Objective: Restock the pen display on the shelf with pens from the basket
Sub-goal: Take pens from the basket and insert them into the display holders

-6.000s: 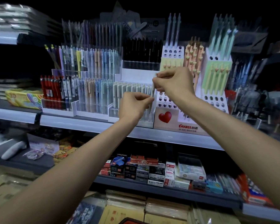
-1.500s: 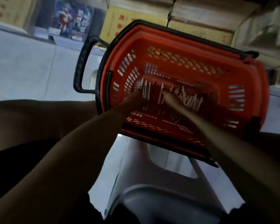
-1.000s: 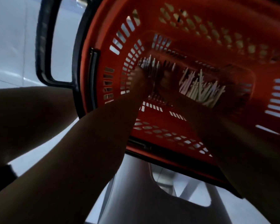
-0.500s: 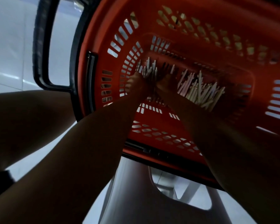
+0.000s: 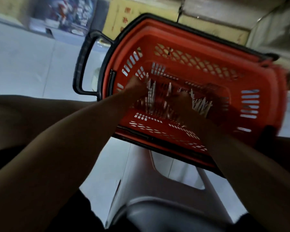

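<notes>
A red plastic basket (image 5: 191, 41) with a black handle (image 5: 81, 64) sits below me, and both my arms reach into it. Several white pens (image 5: 200, 104) lie in a loose heap on its floor toward the right. My left hand (image 5: 135, 88) is curled at the left side of the basket with a bunch of upright white pens (image 5: 151, 93) against its fingers. My right hand (image 5: 182, 99) is low in the middle, next to the heap; it is dark and blurred, so its grip is unclear. The shelf display is out of view.
The basket rests on a grey plastic stool (image 5: 157, 190) over a pale tiled floor (image 5: 32, 64). Boxes and packaged goods (image 5: 70, 15) line the bottom of the shelving behind the basket. My knees are at the left and right edges.
Six seconds ago both hands were at the pen display; since then they have been in the basket. In the last half second my view pulled back and my hands moved apart, the left one with pens.
</notes>
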